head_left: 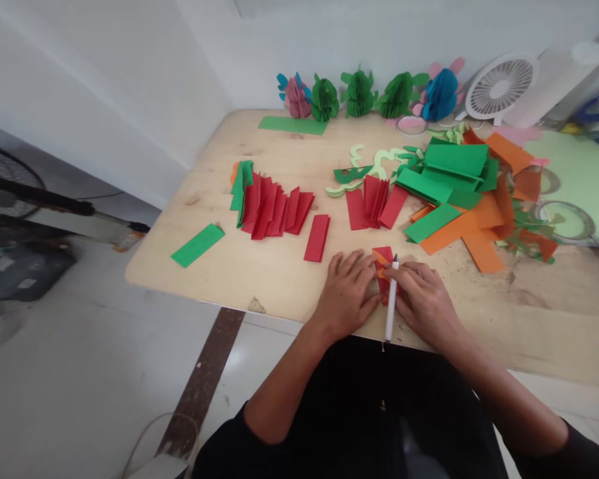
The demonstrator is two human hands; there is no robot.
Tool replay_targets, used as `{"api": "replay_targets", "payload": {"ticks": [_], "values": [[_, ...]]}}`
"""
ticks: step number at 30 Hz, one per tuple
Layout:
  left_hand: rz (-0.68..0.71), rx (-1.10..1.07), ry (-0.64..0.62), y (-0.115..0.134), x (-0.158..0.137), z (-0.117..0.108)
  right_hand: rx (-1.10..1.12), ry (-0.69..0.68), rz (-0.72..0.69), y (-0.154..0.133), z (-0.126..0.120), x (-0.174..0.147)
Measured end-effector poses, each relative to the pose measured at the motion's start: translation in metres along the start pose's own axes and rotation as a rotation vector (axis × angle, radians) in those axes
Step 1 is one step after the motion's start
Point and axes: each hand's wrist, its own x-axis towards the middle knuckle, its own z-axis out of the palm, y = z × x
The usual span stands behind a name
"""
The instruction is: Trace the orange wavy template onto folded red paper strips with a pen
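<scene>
Near the table's front edge lies a folded red paper strip (385, 253), with a small orange paper piece (378, 256) on top of it. My left hand (347, 293) rests flat on the table, its fingertips pressing the left side of the strip and the orange piece. My right hand (424, 299) pinches a white pen (391, 309); its fingertips also touch the papers. The pen's dark end points away from me, and its other end reaches the table edge. My fingers hide part of the red strip.
Folded red strips (267, 209) lie left, near a single red strip (317, 237) and a green strip (198, 245). More red strips (374, 203) sit beside piled green (454, 159) and orange paper (482, 219). Paper figures (359, 93) and a fan (502, 86) stand behind.
</scene>
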Motion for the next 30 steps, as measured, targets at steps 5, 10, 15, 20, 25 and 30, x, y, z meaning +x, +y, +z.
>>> {"api": "replay_targets", "payload": {"ticks": [5, 10, 15, 20, 25, 30], "values": [[-0.008, -0.007, -0.007, -0.0009, 0.001, 0.0, 0.029, -0.01, -0.001, 0.0022, -0.0015, 0.0007], [-0.009, -0.014, -0.005, -0.0011, 0.0012, -0.0005, 0.061, -0.023, 0.002, 0.0041, -0.0034, 0.0016], [-0.014, -0.003, -0.009, -0.0009, 0.001, -0.0003, 0.1, -0.02, 0.02, 0.0059, -0.0028, 0.001], [-0.01, -0.004, 0.004, -0.0007, 0.0008, 0.0003, 0.073, -0.018, 0.001, 0.0065, -0.0019, 0.0007], [-0.009, -0.007, 0.004, -0.001, 0.0005, 0.0008, 0.053, -0.023, -0.009, 0.0063, -0.0015, 0.0006], [-0.01, -0.003, 0.011, -0.0016, 0.0005, 0.0017, 0.044, -0.015, -0.011, 0.0056, -0.0014, 0.0006]]}}
